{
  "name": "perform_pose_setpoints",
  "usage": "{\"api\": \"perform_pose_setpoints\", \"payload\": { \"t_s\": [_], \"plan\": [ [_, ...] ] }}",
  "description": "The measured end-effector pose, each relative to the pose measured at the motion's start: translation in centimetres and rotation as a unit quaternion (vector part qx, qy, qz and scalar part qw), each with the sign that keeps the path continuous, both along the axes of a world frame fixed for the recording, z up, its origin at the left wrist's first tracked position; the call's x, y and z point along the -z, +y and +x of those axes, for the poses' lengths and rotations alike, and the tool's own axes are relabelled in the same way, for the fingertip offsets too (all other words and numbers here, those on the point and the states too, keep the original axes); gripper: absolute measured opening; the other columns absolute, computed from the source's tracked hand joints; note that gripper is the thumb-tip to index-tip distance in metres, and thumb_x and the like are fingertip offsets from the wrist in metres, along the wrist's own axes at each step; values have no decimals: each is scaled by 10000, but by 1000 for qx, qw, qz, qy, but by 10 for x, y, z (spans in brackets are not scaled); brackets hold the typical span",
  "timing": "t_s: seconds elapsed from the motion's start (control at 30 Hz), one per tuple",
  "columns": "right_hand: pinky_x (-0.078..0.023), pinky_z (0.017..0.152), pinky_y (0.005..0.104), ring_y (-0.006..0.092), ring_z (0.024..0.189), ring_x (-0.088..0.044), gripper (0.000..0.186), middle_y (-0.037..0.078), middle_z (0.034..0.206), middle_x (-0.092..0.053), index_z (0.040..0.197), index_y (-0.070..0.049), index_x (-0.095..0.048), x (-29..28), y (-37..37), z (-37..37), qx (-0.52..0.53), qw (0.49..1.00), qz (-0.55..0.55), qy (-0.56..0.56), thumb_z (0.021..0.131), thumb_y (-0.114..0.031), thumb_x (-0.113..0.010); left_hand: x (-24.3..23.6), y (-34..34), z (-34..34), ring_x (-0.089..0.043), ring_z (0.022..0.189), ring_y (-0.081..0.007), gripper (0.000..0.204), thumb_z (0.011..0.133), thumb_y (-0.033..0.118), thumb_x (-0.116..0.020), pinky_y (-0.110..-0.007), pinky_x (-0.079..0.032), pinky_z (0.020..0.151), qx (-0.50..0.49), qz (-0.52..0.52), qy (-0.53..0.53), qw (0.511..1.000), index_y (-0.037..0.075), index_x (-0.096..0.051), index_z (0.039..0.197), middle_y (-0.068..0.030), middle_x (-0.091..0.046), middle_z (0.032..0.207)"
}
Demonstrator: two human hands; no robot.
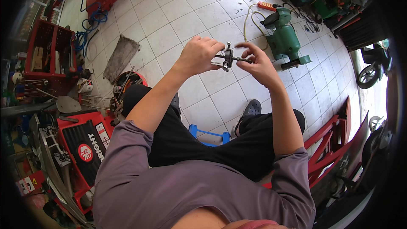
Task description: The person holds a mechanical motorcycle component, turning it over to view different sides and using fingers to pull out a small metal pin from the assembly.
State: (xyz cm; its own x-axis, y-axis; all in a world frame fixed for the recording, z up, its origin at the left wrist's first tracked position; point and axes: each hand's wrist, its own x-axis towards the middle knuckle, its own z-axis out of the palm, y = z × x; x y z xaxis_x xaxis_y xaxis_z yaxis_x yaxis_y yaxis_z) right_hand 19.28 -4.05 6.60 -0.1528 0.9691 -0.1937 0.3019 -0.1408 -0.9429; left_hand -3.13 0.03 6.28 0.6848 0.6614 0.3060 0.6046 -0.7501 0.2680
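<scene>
A small dark and silver metal tool (228,59), like a puller with a round hub, side bolts and a central rod, is held up in front of my body over the tiled floor. My left hand (199,55) grips its left side, fingers curled round the legs. On the other side, my right hand (258,65) pinches the rod (241,60) between thumb and fingers, with some fingers raised and bent. The far ends of the legs are hidden in my left hand.
A green machine (284,38) and orange power strip (266,5) lie ahead right. Left are a metal plate (118,59), blue hose (91,17), red cart (46,27) and red toolbox (72,131). Red frames (322,152) stand at right; a blue stool (212,140) shows between my legs.
</scene>
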Motion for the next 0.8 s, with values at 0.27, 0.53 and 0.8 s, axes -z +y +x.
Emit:
{"api": "perform_pose_setpoints", "payload": {
  "t_s": [0.27,0.53,0.8],
  "plan": [
    [-441,611,250,103,692,-520,535,69,809,-602,1151,20,-596,2,6,6,-6,997,-78,-7,806,-369,-719,-1,0,1,-631,897,-189,575,530,231,-868,-333,-442,758,-5,8,-4,1000,132,-606,1032,-8,-661,958],
    [-425,626,215,89,741,-515,488,33,925,-505,1212,-19,-542,-5,2,1,-14,999,-45,-2,790,-179,-727,0,1,-1,-628,867,-176,541,550,273,-859,-325,-439,741,-7,25,-3,1000,139,-604,1008,3,-651,914],
    [-411,571,238,85,655,-499,399,38,819,-538,1078,13,-624,-9,-7,-13,41,997,38,49,827,-287,-700,0,1,-3,-634,881,-180,555,540,248,-864,-325,-441,744,-12,16,6,1000,137,-603,1018,-4,-661,946]
  ]
}}
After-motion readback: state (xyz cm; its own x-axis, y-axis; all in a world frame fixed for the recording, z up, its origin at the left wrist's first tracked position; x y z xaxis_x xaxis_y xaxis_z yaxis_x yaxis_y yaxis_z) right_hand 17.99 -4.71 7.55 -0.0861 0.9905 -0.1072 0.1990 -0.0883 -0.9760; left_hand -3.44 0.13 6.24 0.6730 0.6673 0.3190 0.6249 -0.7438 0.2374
